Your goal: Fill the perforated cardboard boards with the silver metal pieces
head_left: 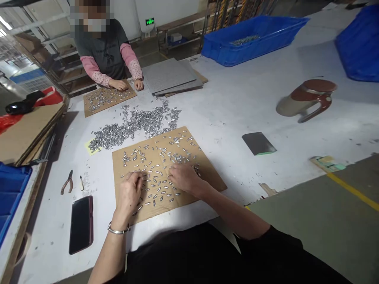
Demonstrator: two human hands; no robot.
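Note:
A brown cardboard sheet (166, 157) lies in front of me, scattered with small silver spindle-shaped metal pieces (161, 192). Over its left part is my left hand (130, 193), with thumb and fingertips pinched together; whatever is between them is too small to make out. My right hand (185, 178) rests low over the right half, fingers curled down among the pieces, and its fingertips are partly hidden. Pieces lie in loose rows between the two hands. Just beyond the sheet spreads a large heap of the same pieces (139, 122).
Left of the sheet lie a phone (81, 225), pliers (67, 182) and a small cutter (81, 183). To the right are a dark flat block (259, 143) and a lidded jug (306, 98). Across the table, a co-worker (106, 55) handles pieces on another board, near stacked grey sheets (168, 75) and a blue bin (227, 53).

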